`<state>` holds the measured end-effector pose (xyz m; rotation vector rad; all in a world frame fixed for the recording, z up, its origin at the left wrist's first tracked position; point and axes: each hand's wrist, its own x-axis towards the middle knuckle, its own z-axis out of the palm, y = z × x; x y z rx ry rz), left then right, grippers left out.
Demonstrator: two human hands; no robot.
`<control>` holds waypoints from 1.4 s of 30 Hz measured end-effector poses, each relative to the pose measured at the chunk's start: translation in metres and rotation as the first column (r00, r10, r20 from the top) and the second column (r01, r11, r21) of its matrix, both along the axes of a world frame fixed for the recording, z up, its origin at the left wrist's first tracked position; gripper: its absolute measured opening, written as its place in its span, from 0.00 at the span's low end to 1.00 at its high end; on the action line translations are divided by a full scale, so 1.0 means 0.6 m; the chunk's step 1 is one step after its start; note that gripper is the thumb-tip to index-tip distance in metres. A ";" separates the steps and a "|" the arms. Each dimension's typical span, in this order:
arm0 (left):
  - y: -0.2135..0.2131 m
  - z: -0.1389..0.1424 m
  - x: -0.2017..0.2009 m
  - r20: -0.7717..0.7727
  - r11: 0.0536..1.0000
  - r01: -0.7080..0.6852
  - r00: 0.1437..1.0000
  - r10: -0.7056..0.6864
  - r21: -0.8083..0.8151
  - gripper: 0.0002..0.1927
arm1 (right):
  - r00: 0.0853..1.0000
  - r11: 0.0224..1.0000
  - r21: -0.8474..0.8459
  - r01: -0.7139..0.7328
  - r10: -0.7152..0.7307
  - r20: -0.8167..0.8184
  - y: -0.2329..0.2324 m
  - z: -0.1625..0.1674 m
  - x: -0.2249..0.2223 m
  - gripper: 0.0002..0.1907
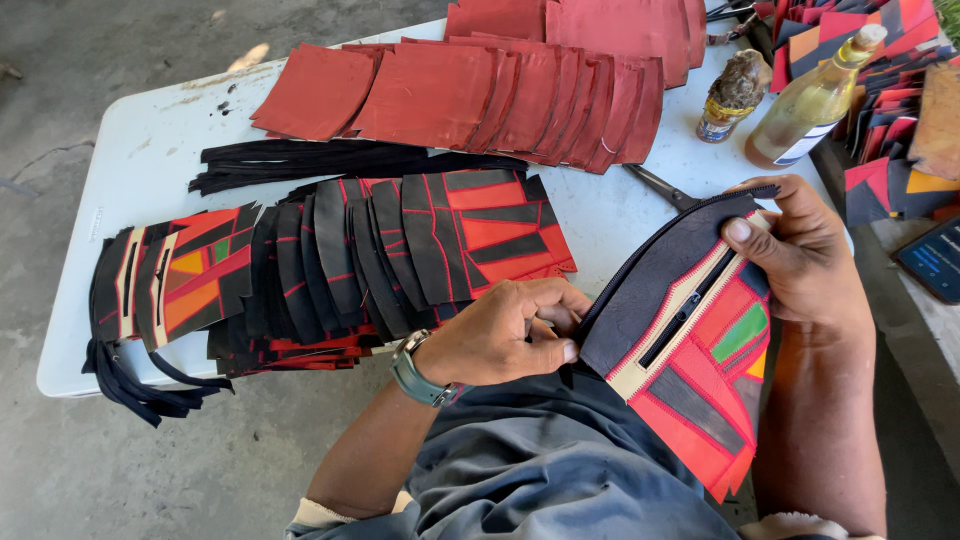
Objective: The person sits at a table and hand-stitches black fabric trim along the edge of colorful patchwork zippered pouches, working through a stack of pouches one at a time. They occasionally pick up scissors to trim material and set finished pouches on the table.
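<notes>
Both hands hold one patchwork pouch point(700, 350) over the lap, just off the near edge of the white desk point(150, 150). Left hand point(505, 335) is closed, fingers curled, thumb pinching the pouch's lower-left corner near the zipper end; fingertips tucked under, so exact grip pts can't be made out. A watch point(420, 375) sits on that wrist. Right hand point(800, 255) clamps the pouch's upper-right edge, thumb on top, other fingers hidden behind the fabric. Pouch is tilted, dark flap w/ zipper along the top curve, cream strip round a second zipper, red/green/orange/black patches below; its bottom tip sits against the right forearm & trousers. On the desk, left of the hands: a fanned stack of patchwork panels point(330, 260), black & red, lower layers hidden by the upper ones; dark straps point(140, 385) hang off the desk's near edge. Behind it a bundle of black strips point(300, 160), then overlapping red sheets point(480, 90), top row cut off by frame edge. Scissors point(660, 187) lie just above the pouch, mostly covered by it; only one blade & part of a handle show. Two bottles point(800, 105) stand near the far right, a taller pale one & a shorter dark one. More cut pieces point(890, 70) pile at the right, partly out of frame; a dark screen point(935, 258) is cut off at the right edge.
</notes>
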<state>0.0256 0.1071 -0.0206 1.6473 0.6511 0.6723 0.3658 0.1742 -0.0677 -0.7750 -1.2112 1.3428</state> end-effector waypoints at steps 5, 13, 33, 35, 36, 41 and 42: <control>-0.006 0.010 0.000 0.061 0.997 0.065 0.996 -0.062 -0.041 0.23 | 0.999 0.999 0.003 0.035 -0.035 0.036 -0.002 0.001 0.003 0.17; -0.014 0.026 0.004 0.027 1.000 0.001 1.000 -0.001 -0.012 0.25 | 0.996 0.996 0.070 0.062 -0.067 0.060 -0.009 0.008 -0.001 0.14; 0.016 -0.040 0.014 -0.205 0.946 -0.317 0.923 0.325 0.070 0.09 | 0.763 0.893 0.444 0.072 -0.336 0.552 -0.035 0.069 -0.022 0.15; 0.022 -0.043 0.013 -0.237 0.928 -0.325 0.901 0.363 0.183 0.10 | 0.714 0.892 0.448 0.059 -0.352 0.605 -0.037 0.087 -0.033 0.16; 0.022 -0.045 0.016 -0.259 0.904 -0.360 0.873 0.414 0.232 0.10 | 0.702 0.886 0.461 0.045 -0.357 0.617 -0.038 0.095 -0.038 0.15; 0.018 -0.043 0.026 -0.265 0.838 -0.398 0.820 0.507 0.373 0.12 | 0.708 0.867 0.495 -0.049 -0.319 0.629 -0.032 0.121 -0.056 0.16; 0.018 -0.041 0.025 -0.285 0.855 -0.365 0.831 0.477 0.369 0.13 | 0.712 0.879 0.472 -0.063 -0.292 0.638 -0.031 0.125 -0.057 0.15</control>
